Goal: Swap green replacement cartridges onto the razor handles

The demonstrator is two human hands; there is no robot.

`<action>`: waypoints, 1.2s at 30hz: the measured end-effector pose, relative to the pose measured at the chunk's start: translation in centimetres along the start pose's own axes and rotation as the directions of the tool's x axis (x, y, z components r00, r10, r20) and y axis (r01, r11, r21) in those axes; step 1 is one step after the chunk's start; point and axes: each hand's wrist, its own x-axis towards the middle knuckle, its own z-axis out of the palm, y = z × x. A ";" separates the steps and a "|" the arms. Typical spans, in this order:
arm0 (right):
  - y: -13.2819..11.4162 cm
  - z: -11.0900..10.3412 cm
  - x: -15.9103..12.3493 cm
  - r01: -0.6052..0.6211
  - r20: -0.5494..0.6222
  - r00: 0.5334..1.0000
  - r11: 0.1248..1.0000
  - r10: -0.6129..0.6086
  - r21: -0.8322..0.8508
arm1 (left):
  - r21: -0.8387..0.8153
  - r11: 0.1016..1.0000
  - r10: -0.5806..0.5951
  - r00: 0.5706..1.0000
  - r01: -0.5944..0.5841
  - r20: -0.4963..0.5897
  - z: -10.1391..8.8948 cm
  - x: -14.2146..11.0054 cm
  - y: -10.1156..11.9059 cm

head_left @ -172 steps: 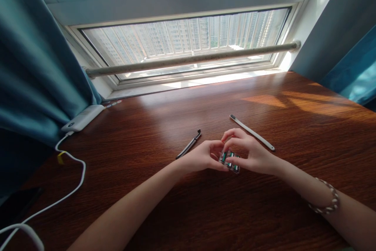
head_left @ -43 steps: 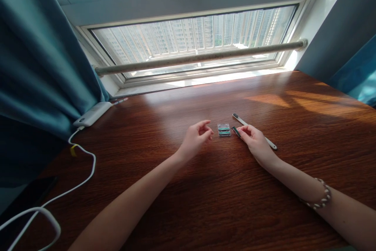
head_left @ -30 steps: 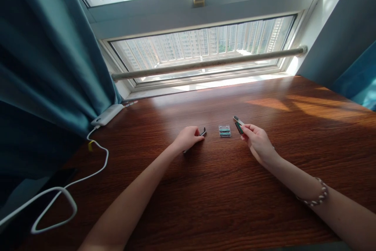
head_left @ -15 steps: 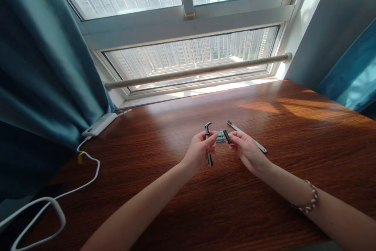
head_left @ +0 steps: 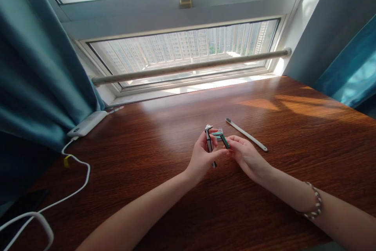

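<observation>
My left hand [head_left: 199,156] is closed around a black-and-grey razor handle [head_left: 208,141], its angled neck pointing up. The left thumb reaches across to the lower end of a dark green-and-black razor cartridge [head_left: 225,141]. My right hand [head_left: 245,154] pinches that cartridge, tilted, between thumb and fingers. Handle and cartridge are apart. Just behind the hands lies a clear pack with green strips [head_left: 217,135], partly hidden by the fingers. A white toothbrush [head_left: 246,135] with a dark-bristled head lies on the table beyond my right hand.
The brown wooden table [head_left: 164,125] runs up to a window with a metal rail [head_left: 190,67] across it. At the left, a white power bank-like box [head_left: 87,124] with a white cable [head_left: 85,182] sits by the blue curtain [head_left: 41,55].
My left thumb has stretched out from the razor handle to the cartridge. Both hands have come slightly closer together, and the cartridge shows more of its length. The view has shifted a little.
</observation>
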 end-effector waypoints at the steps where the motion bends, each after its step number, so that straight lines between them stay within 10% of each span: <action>1: 0.0 0.1 -0.1 -0.009 0.016 1.000 1.000 0.009 0.024 | -0.011 1.000 -0.006 1.000 0.006 0.008 0.1 -0.1 0.0; 19: 0.2 0.1 -0.2 -0.015 0.033 0.999 0.999 0.014 0.047 | -0.025 1.000 -0.019 0.999 0.018 -0.030 0.1 -0.4 -0.3; 27: -0.9 -0.4 -0.2 0.288 0.153 0.955 0.913 -0.253 -0.289 | -0.313 0.942 -0.100 0.992 0.121 0.082 -0.2 0.1 -0.4; 36: -1.0 -0.8 0.1 0.345 0.172 0.939 0.787 -0.299 -0.512 | -0.359 0.917 -0.147 0.984 0.175 0.102 -0.2 0.0 -0.4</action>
